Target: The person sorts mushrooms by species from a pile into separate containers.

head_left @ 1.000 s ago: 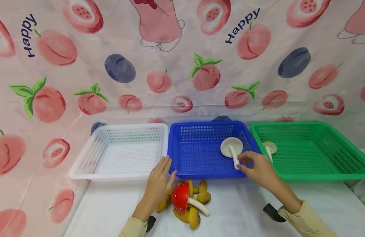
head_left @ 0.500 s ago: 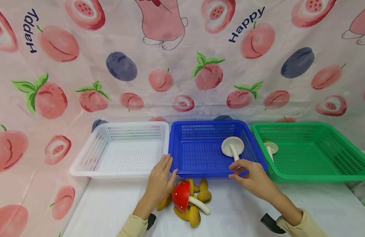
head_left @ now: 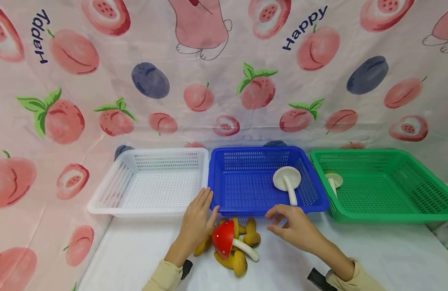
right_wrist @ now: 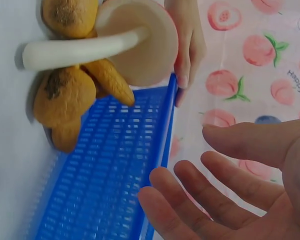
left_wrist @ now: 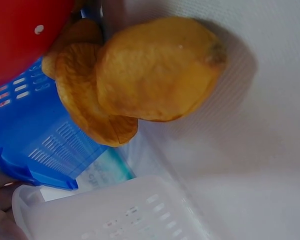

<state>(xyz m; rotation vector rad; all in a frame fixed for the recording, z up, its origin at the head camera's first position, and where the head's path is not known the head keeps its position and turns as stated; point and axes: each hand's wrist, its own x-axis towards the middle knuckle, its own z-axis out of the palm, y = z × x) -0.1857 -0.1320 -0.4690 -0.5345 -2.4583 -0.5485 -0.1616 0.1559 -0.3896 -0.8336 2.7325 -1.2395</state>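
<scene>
My left hand (head_left: 195, 221) rests with straight fingers at the near corners where the white basket (head_left: 100, 206) and the blue basket (head_left: 242, 211) meet. My right hand (head_left: 294, 227) hovers at the blue basket's front rim, its fingers loosely bent and apart with nothing between them. A toy mushroom (head_left: 287, 180) with a pale underside and white stem lies inside the blue basket. Between the hands, a red-capped toy mushroom (head_left: 224, 238) with white dots lies on its side on a pile of yellow-brown toy mushrooms (head_left: 240, 263). The right wrist view shows its white stem (right_wrist: 85, 50).
A green basket (head_left: 387, 218) stands at the right, holding another pale mushroom (head_left: 333, 182) by its left wall. The three baskets stand in a row before a fruit-print cloth (head_left: 209, 97). White cloth (head_left: 282, 270) covers the table.
My right hand has let go of the pale mushroom in the blue basket and moved left and toward me, over the front rim. My left hand has stayed in place.
</scene>
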